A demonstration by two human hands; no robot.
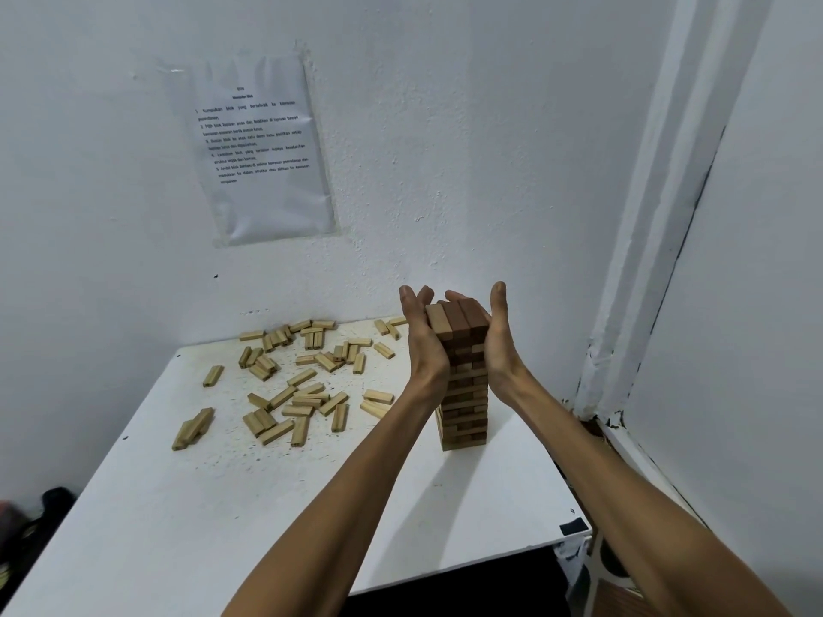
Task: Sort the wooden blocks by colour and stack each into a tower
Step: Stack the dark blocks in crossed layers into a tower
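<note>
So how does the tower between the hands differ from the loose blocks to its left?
Colour: the tower is mostly dark brown, with one pale block on top; the loose blocks are all pale.
Pose: the tower stands upright in layers; the loose blocks lie scattered.
Contact: the left hand and right hand press the tower's upper sides; nothing touches the loose blocks.
Both are wooden bars on the white table.
</note>
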